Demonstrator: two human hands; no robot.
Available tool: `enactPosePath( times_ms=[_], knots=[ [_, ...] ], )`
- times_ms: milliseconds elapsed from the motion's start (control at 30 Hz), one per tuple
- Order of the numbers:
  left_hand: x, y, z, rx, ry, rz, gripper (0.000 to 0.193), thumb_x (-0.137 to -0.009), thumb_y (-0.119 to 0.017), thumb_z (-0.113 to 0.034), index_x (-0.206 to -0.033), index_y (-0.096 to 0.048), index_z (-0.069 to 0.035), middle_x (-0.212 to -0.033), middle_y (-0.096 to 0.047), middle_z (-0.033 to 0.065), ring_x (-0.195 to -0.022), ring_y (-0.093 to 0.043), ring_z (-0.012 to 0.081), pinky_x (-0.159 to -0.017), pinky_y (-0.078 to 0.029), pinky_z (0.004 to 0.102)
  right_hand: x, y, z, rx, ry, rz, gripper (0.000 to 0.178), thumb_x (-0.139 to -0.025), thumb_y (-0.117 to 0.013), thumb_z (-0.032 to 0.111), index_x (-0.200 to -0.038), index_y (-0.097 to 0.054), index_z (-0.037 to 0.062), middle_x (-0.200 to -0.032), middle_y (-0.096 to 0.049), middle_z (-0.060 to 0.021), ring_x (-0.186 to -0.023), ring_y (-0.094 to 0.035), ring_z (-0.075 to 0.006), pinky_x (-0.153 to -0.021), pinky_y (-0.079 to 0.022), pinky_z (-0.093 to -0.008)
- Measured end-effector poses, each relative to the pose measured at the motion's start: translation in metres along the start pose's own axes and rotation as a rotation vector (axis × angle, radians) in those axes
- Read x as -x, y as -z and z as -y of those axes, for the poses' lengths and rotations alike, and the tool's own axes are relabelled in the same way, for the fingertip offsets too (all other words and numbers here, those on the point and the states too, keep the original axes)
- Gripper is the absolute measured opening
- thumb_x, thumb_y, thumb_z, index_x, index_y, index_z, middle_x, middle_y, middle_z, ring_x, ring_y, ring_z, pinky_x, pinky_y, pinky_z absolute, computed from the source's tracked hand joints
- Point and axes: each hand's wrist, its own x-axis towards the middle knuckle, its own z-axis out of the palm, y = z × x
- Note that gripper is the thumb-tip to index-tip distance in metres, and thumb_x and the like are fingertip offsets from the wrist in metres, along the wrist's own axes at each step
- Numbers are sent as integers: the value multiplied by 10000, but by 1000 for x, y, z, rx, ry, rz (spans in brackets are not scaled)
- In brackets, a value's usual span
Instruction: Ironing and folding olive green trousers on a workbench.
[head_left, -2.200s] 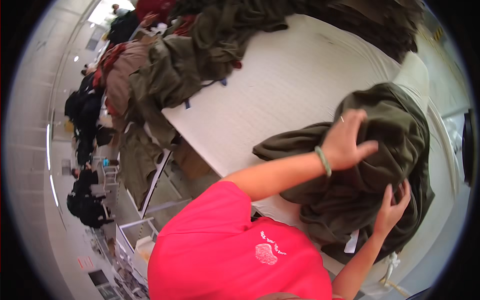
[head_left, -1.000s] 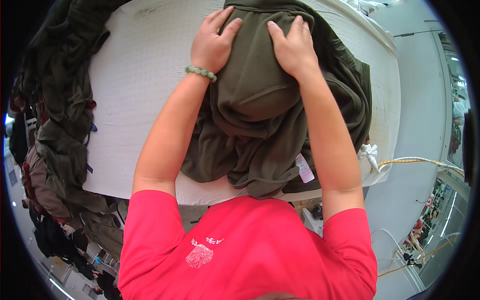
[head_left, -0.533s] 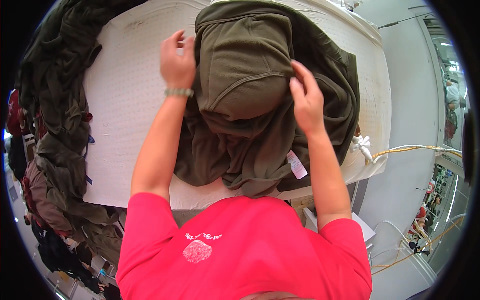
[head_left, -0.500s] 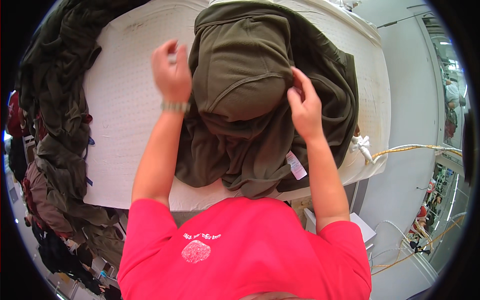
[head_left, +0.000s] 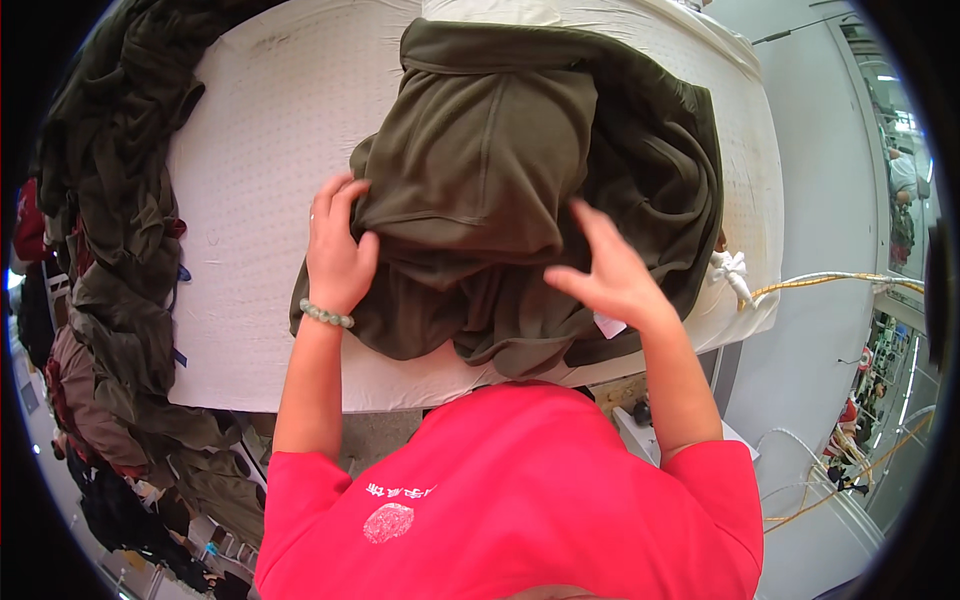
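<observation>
A dark olive fleece garment (head_left: 480,150) lies bunched in front of me, with a broad seamed panel on top and folds hanging toward my body. At the left edge of that panel, my left hand (head_left: 338,250) touches the cloth with its fingertips, thumb held apart from the fingers; a beaded bracelet circles the wrist. My right hand (head_left: 612,272), slightly blurred, is over the garment's right side, its thumb and fingers spread and nothing gripped. A white label (head_left: 608,325) shows partly beneath the right wrist.
The padded table (head_left: 260,160) has a white cover. A long heap of dark olive garments (head_left: 125,200) hangs along its left side. At the right edge, a knotted white cloth (head_left: 732,272) meets a cable (head_left: 830,278) running off right.
The garment's raised rounded part has flattened and spread leftward. My left hand has come down to the cloth's left edge. My right hand has moved nearer to me and spread its fingers.
</observation>
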Motion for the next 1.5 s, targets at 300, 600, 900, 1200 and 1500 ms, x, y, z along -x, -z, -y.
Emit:
enactPosePath(
  times_ms=[300, 600, 900, 1200, 1500],
  knots=[
    [-110, -57, -56, 234, -254, 5, 440, -982, -615, -226, -1385, -589, -52, -1489, -521, 171, -1447, -405, 346, -1176, -334, 426, -122, -20, 17, -170, 224, -467, 853, -984, -571, 516, -1542, -298, -68, -1603, -276, -306, -1513, -264, -376, -1227, -222, -375],
    [-173, -82, -36, 89, -342, -49, 435, -1005, -575, -290, -1375, -604, -62, -1482, -525, 176, -1431, -416, 370, -1171, -329, 478, -211, 15, -2, -187, 291, -403, 812, -984, -569, 506, -1512, -358, -74, -1588, -324, -289, -1498, -291, -394, -1221, -246, -376],
    [-87, -70, -57, 103, -577, -146, 550, -986, -565, -371, -1399, -572, -8, -1501, -488, 214, -1420, -417, 410, -1182, -306, 492, -83, -18, -25, 169, 617, -751, 629, -970, -633, 386, -1450, -498, 2, -1517, -468, -216, -1431, -415, -381, -1177, -326, -476],
    [-76, -62, -123, -205, -601, 5, 525, -1047, -503, -308, -1496, -465, -40, -1569, -425, 158, -1491, -332, 357, -1214, -238, 508, 42, 82, -186, 365, 75, -996, 641, -940, -670, 431, -1360, -526, -31, -1364, -585, -214, -1288, -543, -375, -1116, -396, -474],
    [-53, -107, -175, -593, -592, -47, 550, -983, -594, -327, -1461, -509, -67, -1546, -461, 125, -1467, -379, 300, -1222, -240, 517, 19, 108, -188, 435, -24, -571, 875, -904, -597, 658, -1364, -494, -80, -1296, -610, -229, -1200, -574, -416, -1015, -467, -473]
  ],
)
